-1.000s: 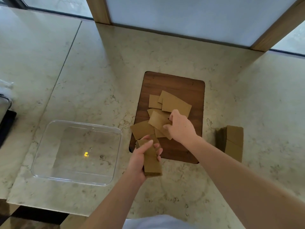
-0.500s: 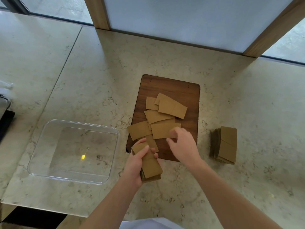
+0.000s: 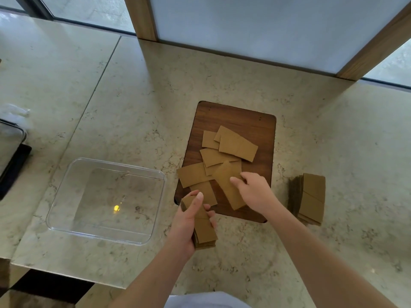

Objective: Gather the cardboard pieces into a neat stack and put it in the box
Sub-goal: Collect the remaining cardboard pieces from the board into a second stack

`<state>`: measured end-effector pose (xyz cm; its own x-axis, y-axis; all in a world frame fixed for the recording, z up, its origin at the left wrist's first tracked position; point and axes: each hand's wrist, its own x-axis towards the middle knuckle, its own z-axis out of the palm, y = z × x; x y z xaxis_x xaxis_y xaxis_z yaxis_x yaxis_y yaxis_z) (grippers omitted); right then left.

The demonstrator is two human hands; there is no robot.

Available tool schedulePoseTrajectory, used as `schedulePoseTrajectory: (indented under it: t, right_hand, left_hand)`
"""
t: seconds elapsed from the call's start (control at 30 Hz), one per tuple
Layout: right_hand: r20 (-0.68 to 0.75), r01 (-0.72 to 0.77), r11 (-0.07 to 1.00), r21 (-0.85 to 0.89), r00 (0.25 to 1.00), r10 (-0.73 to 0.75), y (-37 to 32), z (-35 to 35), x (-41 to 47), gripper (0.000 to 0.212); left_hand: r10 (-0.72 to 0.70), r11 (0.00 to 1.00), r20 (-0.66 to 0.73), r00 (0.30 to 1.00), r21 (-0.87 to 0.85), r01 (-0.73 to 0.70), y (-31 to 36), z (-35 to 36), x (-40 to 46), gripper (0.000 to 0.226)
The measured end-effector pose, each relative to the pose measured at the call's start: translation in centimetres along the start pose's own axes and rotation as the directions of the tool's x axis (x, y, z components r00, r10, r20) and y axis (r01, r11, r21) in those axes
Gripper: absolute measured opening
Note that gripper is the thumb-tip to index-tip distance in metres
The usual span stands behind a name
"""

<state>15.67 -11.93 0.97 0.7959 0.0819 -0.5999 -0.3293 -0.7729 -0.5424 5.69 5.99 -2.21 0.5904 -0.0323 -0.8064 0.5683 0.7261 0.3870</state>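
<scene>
Several loose brown cardboard pieces (image 3: 231, 145) lie scattered on a dark wooden board (image 3: 233, 116). My left hand (image 3: 189, 221) grips a small stack of cardboard pieces (image 3: 205, 232) at the board's near left corner. My right hand (image 3: 253, 192) pinches one cardboard piece (image 3: 229, 183), tilted, over the near part of the board. A clear plastic box (image 3: 106, 201) stands empty to the left of the board.
A second stack of cardboard (image 3: 310, 197) rests on the marble counter (image 3: 333, 252) to the right of the board. A dark tray edge (image 3: 11, 161) shows at the far left. Wooden frame posts and a white panel stand behind.
My right hand has drawn one cardboard piece out of the pile, toward me and toward the stack. My left hand keeps its stack in about the same place.
</scene>
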Motion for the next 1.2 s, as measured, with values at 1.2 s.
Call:
schedulePoseTrajectory:
  t: [1.2]
  right_hand:
    - [-0.247,0.252,0.835,0.489,0.958,-0.145,-7.2,2.5,3.3,0.011]
  left_hand:
    - [-0.065,0.985,0.159,0.985,-0.148,0.089,0.4,-2.6,0.4,0.061]
